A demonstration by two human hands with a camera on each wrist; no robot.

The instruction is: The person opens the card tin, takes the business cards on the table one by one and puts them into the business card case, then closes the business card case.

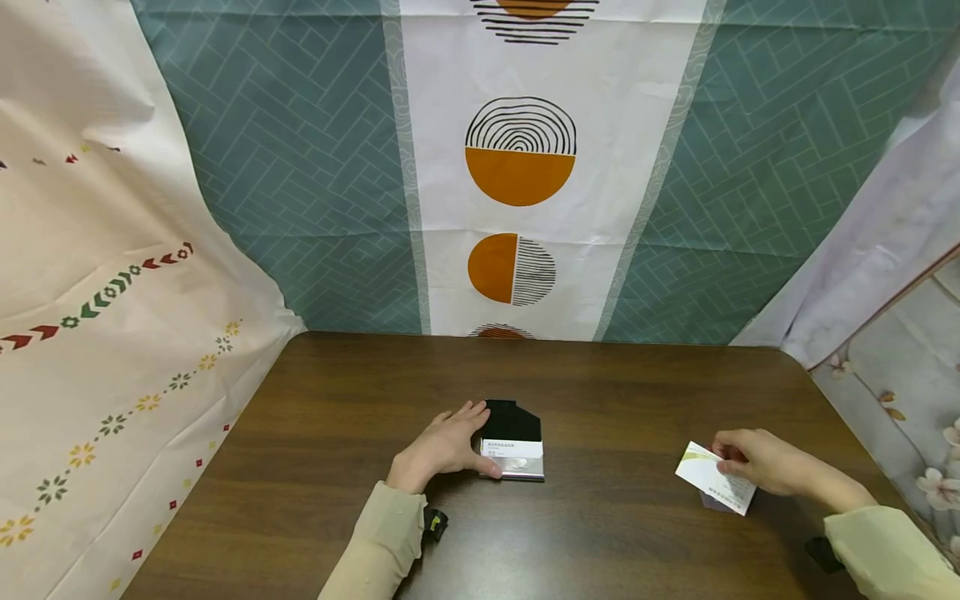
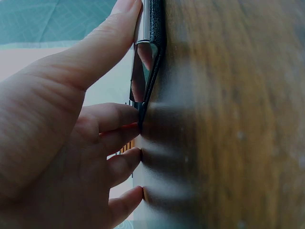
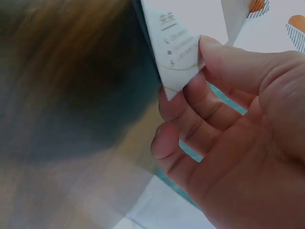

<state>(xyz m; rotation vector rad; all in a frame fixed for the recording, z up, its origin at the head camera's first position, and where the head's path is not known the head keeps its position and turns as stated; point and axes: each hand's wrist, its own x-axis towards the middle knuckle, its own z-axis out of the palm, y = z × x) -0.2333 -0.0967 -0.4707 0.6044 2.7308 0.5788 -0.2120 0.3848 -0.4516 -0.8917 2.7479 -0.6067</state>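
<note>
A business card case (image 1: pixel 513 422) lies on the table with its black lid folded back, and a white card (image 1: pixel 525 448) shows inside above the shiny metal front. My left hand (image 1: pixel 447 442) rests at the case's left side. Its thumb (image 2: pixel 102 43) presses on the metal front, an index fingertip touches the lid edge, and the other fingers are spread on the table. To the right, my right hand (image 1: pixel 765 463) pinches a white business card (image 1: pixel 708 475) at its edge, the card tilted. Beneath that card, a small purplish thing (image 1: pixel 716 502) is mostly hidden.
The dark wooden table (image 1: pixel 600 400) spans the space between both hands. A patterned curtain (image 1: pixel 300 167) hangs behind its back edge, with light cloth (image 1: pixel 135 350) along the left and floral cloth (image 1: pixel 915 392) at the right.
</note>
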